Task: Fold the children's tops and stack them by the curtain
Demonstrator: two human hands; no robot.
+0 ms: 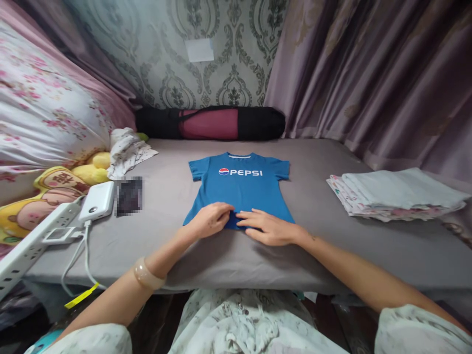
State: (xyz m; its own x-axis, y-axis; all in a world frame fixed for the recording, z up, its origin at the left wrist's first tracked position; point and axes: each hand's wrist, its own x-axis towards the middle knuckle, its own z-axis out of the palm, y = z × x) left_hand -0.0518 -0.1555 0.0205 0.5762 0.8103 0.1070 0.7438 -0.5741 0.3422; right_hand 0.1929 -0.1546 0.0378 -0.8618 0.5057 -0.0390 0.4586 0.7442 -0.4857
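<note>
A blue T-shirt (pixel 239 188) with a PEPSI print lies flat on the grey sheet, its neckline toward the wall and its hem toward me. My left hand (pixel 214 219) is at the middle of the hem, its fingers pressed together on the cloth; what lies between them is too small to make out. Beside it, my right hand (pixel 267 227) rests on the hem with its fingers spread. The fingertips of both hands nearly meet over a darker blue patch of the shirt.
Folded cloths (pixel 398 194) are stacked on the right. A black and red rolled bag (pixel 208 123) lies along the wall. At left are a white power bank (pixel 97 201), a power strip (pixel 37 246), cables, a plush toy (pixel 55 194) and a crumpled cloth (pixel 129 150).
</note>
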